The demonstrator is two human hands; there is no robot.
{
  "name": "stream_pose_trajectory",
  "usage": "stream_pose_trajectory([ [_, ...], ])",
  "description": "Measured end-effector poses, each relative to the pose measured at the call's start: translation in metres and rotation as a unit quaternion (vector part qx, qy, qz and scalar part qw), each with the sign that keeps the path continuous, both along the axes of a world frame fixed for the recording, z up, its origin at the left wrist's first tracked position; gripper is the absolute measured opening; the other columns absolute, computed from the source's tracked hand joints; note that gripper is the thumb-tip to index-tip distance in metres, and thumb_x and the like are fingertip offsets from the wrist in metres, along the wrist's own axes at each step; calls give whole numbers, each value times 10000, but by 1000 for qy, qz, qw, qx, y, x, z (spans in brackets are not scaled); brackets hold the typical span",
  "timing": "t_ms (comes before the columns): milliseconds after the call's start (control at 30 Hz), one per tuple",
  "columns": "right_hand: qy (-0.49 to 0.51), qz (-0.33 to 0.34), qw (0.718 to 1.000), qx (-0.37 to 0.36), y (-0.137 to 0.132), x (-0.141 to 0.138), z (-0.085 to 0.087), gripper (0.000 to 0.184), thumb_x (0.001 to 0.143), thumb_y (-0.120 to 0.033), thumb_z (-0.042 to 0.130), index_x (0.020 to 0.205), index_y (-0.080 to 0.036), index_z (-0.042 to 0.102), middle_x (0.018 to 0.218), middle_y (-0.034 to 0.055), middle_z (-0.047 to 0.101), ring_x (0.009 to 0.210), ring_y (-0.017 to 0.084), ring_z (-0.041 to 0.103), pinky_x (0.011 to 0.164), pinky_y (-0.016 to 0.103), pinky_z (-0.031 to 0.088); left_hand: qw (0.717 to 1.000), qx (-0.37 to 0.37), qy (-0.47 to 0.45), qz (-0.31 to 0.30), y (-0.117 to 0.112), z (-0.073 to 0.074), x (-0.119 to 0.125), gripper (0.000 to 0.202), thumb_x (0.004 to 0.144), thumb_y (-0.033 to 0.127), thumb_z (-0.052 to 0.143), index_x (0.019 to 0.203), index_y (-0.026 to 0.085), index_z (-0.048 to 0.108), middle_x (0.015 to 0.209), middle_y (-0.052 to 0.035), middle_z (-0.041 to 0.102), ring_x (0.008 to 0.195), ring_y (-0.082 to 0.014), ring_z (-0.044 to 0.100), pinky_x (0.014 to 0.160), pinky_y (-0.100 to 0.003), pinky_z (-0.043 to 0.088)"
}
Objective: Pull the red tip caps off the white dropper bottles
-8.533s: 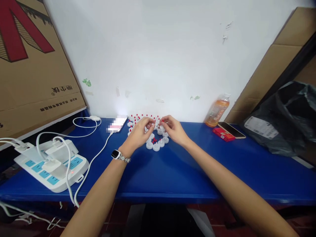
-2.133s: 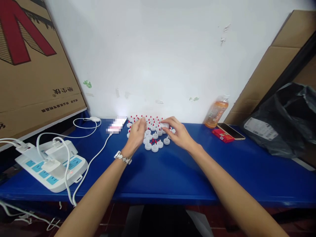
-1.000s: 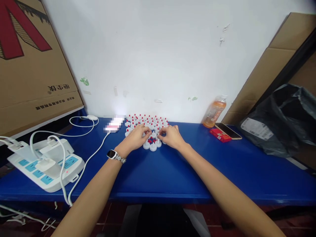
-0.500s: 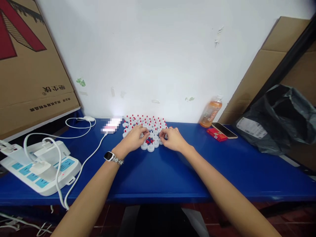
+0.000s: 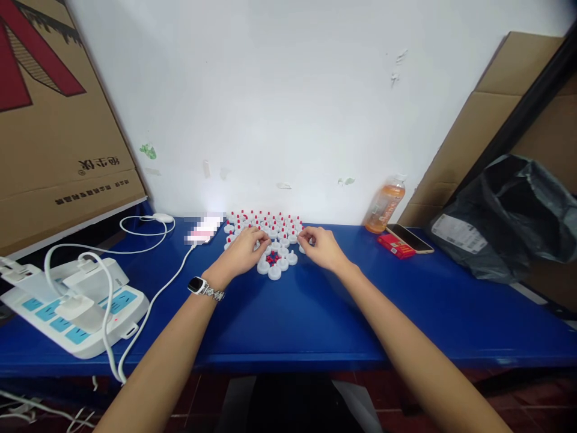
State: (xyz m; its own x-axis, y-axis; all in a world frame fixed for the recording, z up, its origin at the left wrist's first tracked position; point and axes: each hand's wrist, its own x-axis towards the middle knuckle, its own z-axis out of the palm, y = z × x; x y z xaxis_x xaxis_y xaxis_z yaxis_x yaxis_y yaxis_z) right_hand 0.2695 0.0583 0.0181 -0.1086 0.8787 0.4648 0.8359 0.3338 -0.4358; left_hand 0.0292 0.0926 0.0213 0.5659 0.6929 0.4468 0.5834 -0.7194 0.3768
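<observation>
Many white round caps, several with small red tips (image 5: 284, 236), stand packed together on the blue table by the wall. Nearer to me, white caps without red tips, such as one white cap (image 5: 274, 273), ring a small pile of loose red tips (image 5: 272, 259). At the left side of the cluster is my left hand (image 5: 244, 249), thumb and forefinger pinched together over the caps. My right hand (image 5: 321, 246) is pinched at the cluster's right edge, with a white cap partly hidden under its fingers. What either pinch holds is too small to make out.
A power strip (image 5: 76, 313) with plugs and white cables lies on the left, by a blurred phone (image 5: 205, 230). To the right are an orange drink bottle (image 5: 386, 204), a red box (image 5: 395, 246), a phone (image 5: 411, 238) and a dark plastic bag (image 5: 496, 222). Cardboard leans at both sides.
My right hand has moved a little to the right, showing more of the white caps near the front. The left hand has hardly shifted and stays pinched.
</observation>
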Motion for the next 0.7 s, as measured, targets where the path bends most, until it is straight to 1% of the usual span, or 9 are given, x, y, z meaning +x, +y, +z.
stream_pose_trajectory([
  [100,-24,-39,999,-7,3,9,-1,168,810,-204,558,904,-211,697,805,7,709,742,167,616,716,279,402,1000,-5,-8,4,0,1,-1,287,968,381,451,868,188,639,858,-52,606,864,-217,561,813,-371,444],
  [200,-60,-56,996,-26,3,14,-2,204,780,-248,618,968,-217,693,841,18,709,774,187,620,717,289,400,1000,-7,-12,2,-1,0,1,282,966,381,452,876,190,639,877,-56,613,884,-223,561,827,-380,443],
  [300,-58,-32,996,-55,2,13,-6,247,769,-249,654,1010,-206,680,820,19,713,739,177,621,689,278,407,1000,0,-9,-6,-3,-1,6,270,965,374,456,892,191,641,893,-59,623,915,-231,557,851,-391,437],
  [400,-2,10,997,-74,3,7,-9,196,786,-158,617,972,-179,673,787,11,711,681,140,609,666,248,416,1000,-3,-8,-21,-6,-3,13,274,973,368,440,909,197,643,915,-59,626,941,-230,552,865,-392,434],
  [467,40,40,995,-85,5,3,-11,177,793,-125,601,953,-171,664,761,-3,698,654,119,598,654,232,418,1000,-5,-5,-26,-8,-3,16,276,977,369,434,911,201,644,911,-55,622,946,-228,547,863,-388,434],
  [533,72,59,992,-90,6,1,-14,242,788,-132,624,1027,-170,642,726,-30,673,633,109,588,651,224,419,1000,-4,-2,-27,-9,-3,18,278,976,371,437,908,202,646,900,-53,615,939,-226,542,861,-385,433],
  [600,84,56,991,-90,8,1,-17,314,778,-167,663,1089,-171,617,687,-55,639,613,106,572,643,225,412,1000,-2,0,-28,-9,-3,18,282,975,374,439,901,201,649,898,-53,611,933,-224,540,859,-385,434],
  [633,81,51,991,-93,9,2,-19,291,780,-188,672,1067,-171,624,669,-60,620,603,106,559,633,226,404,1000,-2,1,-29,-9,-4,18,285,975,376,438,900,202,651,900,-54,612,935,-225,540,858,-386,435],
  [700,68,45,991,-102,10,3,-20,152,799,-221,665,941,-168,652,661,-50,600,602,108,538,623,231,392,1000,-1,1,-28,-8,-4,17,289,974,381,438,894,204,652,904,-56,614,938,-228,543,857,-388,436],
])
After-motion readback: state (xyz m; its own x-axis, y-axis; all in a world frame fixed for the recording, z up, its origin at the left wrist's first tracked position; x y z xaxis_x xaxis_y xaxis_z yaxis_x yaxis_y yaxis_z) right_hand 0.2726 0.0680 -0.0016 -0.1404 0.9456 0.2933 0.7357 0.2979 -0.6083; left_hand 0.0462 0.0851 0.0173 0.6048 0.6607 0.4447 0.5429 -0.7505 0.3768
